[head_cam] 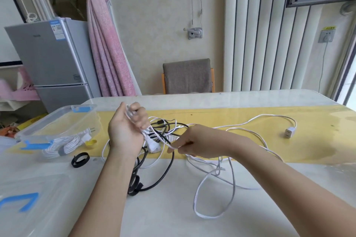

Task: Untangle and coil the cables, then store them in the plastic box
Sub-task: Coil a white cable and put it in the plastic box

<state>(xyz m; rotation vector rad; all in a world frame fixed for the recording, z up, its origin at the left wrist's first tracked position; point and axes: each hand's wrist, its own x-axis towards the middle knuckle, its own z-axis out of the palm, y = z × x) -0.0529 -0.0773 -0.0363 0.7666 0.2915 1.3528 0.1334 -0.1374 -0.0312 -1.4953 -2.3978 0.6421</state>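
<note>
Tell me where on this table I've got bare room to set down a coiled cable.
Free: the far table strip behind the tangle, and the near edge between the black cable and the white loop. Crowded: the middle, and left by the plastic box and lid.

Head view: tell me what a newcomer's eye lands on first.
The two hands at the centre come first: the left hand grips a white cable bunch, and the right hand pinches a white strand beside it. Under them a tangle of black and white cables sprawls over the table. At the left, a clear plastic box holds one coiled white cable.
</note>
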